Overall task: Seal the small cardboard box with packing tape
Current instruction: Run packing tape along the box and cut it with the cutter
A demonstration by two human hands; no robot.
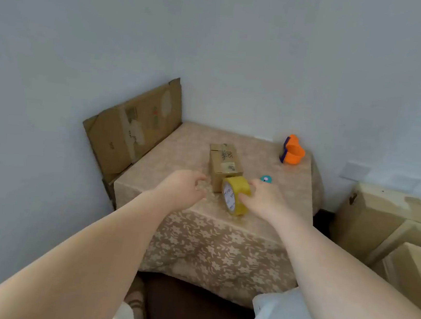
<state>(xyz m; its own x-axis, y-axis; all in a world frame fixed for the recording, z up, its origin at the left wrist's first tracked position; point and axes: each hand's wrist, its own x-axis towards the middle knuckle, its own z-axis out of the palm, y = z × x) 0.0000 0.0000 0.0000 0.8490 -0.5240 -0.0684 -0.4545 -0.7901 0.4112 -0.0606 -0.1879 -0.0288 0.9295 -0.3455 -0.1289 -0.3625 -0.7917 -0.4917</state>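
A small brown cardboard box [225,164] lies on the table [187,152], its top flaps closed and carrying old tape and a label. A yellowish roll of packing tape [235,195] stands on edge just in front of the box. My right hand [264,200] grips the roll from its right side. To the left of the roll, my left hand [184,185] hovers with its fingers curled, thumb and forefinger almost touching; whether a tape end is between them cannot be made out.
An orange and purple tape dispenser [293,150] stands at the table's far right. A small teal disc [266,179] lies right of the box. A flattened carton [134,125] leans on the left wall. Big boxes [386,218] are stacked at the right.
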